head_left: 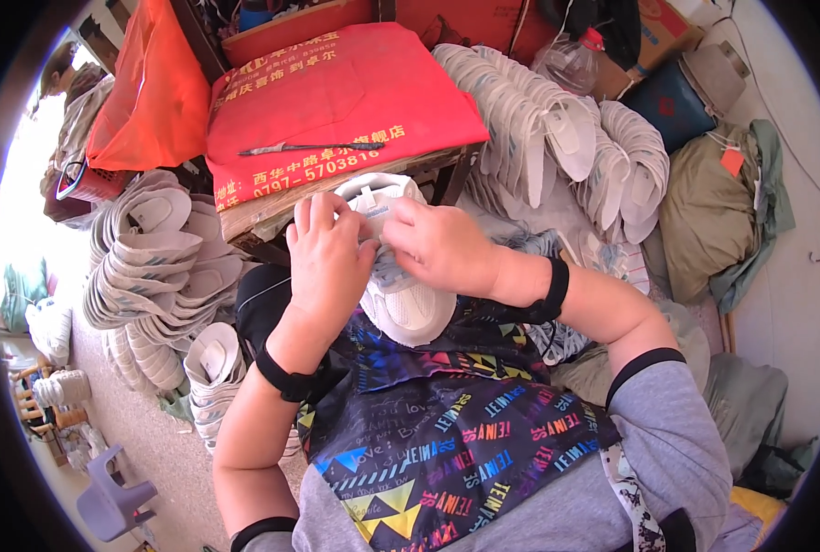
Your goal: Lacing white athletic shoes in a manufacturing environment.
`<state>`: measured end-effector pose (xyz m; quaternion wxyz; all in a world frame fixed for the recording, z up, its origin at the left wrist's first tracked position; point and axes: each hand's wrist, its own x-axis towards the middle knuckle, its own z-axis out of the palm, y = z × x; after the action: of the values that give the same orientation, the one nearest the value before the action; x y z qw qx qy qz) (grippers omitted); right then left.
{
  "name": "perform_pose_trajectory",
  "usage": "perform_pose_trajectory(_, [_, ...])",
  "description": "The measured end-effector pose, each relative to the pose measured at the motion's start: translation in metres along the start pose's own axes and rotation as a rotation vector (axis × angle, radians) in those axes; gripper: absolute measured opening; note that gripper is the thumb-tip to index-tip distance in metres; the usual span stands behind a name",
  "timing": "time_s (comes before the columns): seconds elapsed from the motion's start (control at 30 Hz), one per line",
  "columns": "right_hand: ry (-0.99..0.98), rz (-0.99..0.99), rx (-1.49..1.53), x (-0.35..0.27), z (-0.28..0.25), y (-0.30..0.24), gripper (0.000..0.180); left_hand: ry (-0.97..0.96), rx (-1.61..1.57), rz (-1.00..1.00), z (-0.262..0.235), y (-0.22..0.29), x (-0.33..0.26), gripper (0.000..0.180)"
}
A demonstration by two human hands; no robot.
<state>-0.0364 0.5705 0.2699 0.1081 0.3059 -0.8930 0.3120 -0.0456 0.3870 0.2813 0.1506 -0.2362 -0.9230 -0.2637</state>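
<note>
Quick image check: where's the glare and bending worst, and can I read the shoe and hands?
Head view: far left burns out to white; toward the dark circular rim, shapes bend, the lilac chair looking tilted. Head view, centre: white shoe, left hand and right hand are brightly lit and readable.

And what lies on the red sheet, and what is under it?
On the red sheet lies a thin dark rod. Under it, a wooden edge shows; the rest is covered.

Yellow Chinese characters and digits line the red cloth (336,101) on the far table (244,221), while multicoloured Latin capitals and pale script-like words cover the near dark apron (465,432).
</note>
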Motion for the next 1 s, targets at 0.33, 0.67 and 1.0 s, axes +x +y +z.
perform_pose_trajectory(0.33, [0.178,0.145,-0.288,-0.005,-0.044,0.029,0.01,0.186,0.088,0.095,-0.026,-0.032,-0.004,0.019])
perform_pose_trajectory(0.67, [0.203,0.705,-0.682,-0.058,-0.159,0.189,0.016,0.333,0.07,-0.343,-0.061,-0.135,-0.048,0.011])
perform_pose_trajectory(1.0, [-0.031,-0.092,-0.021,0.013,-0.035,0.019,0.015,-0.202,-0.011,0.196,-0.01,-0.035,-0.056,0.022])
